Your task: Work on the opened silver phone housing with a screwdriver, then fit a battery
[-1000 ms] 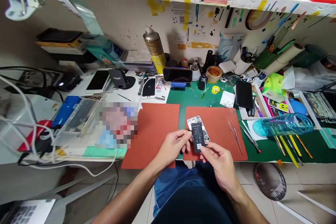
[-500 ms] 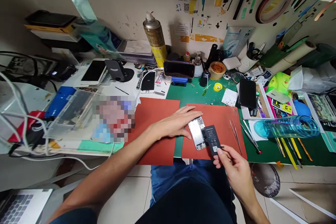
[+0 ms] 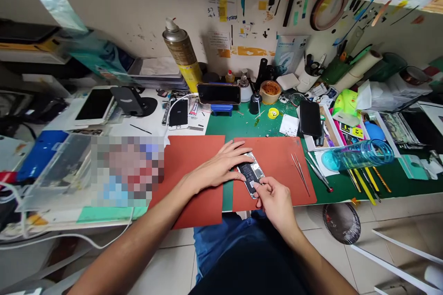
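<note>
An opened phone lies tilted on the right red-brown mat, its inner parts facing up. A black phone battery now sits within its frame; whether it is fully seated I cannot tell. My left hand rests with fingers apart across the phone's upper left side, thumb by the battery's edge. At the lower right, my right hand pinches the battery's lower end, and its fingertips partly hide that end. Beside them on the mat lie tweezers.
A second red-brown mat lies to the left. To the right are a blue transparent bottle, metal tools and a parts box. A phone on a blue stand and a spray can stand at the back.
My right hand has moved left with the battery, from beside the phone to inside its frame. My left hand remains at the phone. The whole view has shifted somewhat.
</note>
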A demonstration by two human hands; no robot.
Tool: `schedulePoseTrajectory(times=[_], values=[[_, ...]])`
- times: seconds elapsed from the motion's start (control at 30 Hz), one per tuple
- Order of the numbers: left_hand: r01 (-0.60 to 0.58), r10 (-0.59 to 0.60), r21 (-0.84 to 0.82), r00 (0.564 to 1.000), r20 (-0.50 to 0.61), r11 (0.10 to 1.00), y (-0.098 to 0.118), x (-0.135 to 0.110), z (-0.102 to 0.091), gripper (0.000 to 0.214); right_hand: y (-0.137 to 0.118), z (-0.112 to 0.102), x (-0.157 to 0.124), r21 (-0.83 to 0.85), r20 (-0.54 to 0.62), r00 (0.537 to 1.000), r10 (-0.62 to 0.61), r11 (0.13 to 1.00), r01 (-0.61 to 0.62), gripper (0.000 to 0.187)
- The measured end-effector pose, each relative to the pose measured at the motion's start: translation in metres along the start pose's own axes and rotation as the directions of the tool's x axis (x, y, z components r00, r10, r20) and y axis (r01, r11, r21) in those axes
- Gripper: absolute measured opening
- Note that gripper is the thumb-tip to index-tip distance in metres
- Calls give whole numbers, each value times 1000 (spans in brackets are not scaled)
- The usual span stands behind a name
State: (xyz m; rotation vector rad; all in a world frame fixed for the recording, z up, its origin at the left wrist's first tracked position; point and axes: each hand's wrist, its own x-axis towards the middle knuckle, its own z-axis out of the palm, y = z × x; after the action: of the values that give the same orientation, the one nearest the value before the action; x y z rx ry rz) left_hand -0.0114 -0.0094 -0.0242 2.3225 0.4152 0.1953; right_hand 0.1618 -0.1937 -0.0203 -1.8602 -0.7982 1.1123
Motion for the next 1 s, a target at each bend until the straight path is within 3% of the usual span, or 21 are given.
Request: schedulePoseTrajectory(times=[0.13, 0.67, 1.0], values=[[-18, 19, 22, 1000, -24, 1000, -2, 1, 2, 43, -1, 2, -2, -36, -54, 999, 3, 999, -5, 38], [-18, 20, 127, 1000, -13, 992, -10, -2, 2, 46, 4, 14, -10, -253, -223, 967, -119, 966, 60, 13], [-47, 53, 139, 998, -40, 989, -9, 0, 4, 53, 3, 15, -16, -258, -259, 957, -128, 964, 60, 12]])
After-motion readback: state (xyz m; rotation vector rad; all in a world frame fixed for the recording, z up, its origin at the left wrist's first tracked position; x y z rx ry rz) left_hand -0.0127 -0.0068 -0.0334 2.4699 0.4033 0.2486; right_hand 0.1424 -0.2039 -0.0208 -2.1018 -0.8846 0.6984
